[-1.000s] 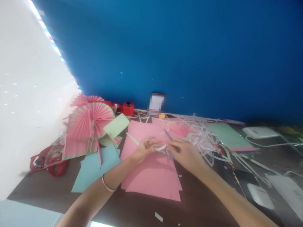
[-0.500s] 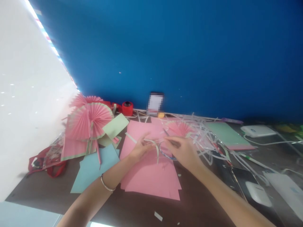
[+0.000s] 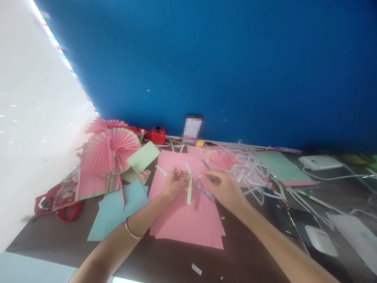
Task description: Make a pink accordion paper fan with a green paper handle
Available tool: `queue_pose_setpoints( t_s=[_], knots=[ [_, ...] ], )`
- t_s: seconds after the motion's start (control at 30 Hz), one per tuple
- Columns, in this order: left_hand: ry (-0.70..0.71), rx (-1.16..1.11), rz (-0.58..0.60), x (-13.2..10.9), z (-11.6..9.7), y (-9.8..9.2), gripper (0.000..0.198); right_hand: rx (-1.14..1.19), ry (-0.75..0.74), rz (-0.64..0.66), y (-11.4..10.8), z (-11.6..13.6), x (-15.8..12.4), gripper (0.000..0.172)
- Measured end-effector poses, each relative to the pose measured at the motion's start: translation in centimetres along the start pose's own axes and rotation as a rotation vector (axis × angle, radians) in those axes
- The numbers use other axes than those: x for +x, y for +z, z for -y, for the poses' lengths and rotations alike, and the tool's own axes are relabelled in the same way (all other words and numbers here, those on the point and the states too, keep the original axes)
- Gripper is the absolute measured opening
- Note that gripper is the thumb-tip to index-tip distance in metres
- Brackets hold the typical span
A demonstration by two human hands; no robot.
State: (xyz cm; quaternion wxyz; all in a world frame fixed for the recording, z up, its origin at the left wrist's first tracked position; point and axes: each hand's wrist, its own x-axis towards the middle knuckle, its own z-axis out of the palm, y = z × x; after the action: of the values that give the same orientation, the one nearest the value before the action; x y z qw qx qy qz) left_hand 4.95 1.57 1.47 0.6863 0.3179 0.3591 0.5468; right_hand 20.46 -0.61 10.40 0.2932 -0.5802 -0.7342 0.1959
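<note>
My left hand (image 3: pixel 176 183) is closed, its fingertips pinching a pale green paper strip (image 3: pixel 189 190) that hangs down above the pink sheets (image 3: pixel 185 224). To its right, my right hand (image 3: pixel 222 186) has its fingers curled around a thin ring with a blue-and-white edge (image 3: pixel 205 190), which looks like a roll of tape. A short dark slim piece shows just above the right fingertips; I cannot tell what it is. Another pale strip (image 3: pixel 160 170) lies on the pink paper's upper left part.
Pink pleated paper fans (image 3: pixel 118 147) stand at the left, beside blue sheets (image 3: pixel 118 212) and a green card (image 3: pixel 144 156). A red tape roll (image 3: pixel 158 135) and a phone (image 3: pixel 193 129) are at the back. White paper strips (image 3: pixel 253 182), a black phone (image 3: pixel 304 218) and a white case (image 3: pixel 321 240) lie right.
The pale green strip has swung from a curved position to hanging nearly straight. My left fingers have closed more tightly on it. My right hand has shifted slightly left with the ring.
</note>
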Motion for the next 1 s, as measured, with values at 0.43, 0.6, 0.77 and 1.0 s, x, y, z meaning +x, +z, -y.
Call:
queue_pose_setpoints(
  t_s=[0.43,0.6,0.77,1.0],
  knots=[
    [0.237,0.268,0.041,0.2,1.9,-1.0,0.015,-0.168,-0.071,-0.026,-0.7,0.0,1.0,0.022],
    [0.271,0.338,0.060,0.1,2.2,-1.2,0.021,-0.147,-0.050,-0.020,-0.7,-0.1,1.5,0.023],
    [0.319,0.383,0.070,0.0,2.2,-1.1,0.017,-0.177,-0.053,-0.008,-1.0,0.0,1.9,0.021],
    [0.345,0.433,0.066,0.0,2.1,-0.9,0.013,-0.204,-0.074,-0.017,-1.3,0.1,2.4,0.020]
  ],
)
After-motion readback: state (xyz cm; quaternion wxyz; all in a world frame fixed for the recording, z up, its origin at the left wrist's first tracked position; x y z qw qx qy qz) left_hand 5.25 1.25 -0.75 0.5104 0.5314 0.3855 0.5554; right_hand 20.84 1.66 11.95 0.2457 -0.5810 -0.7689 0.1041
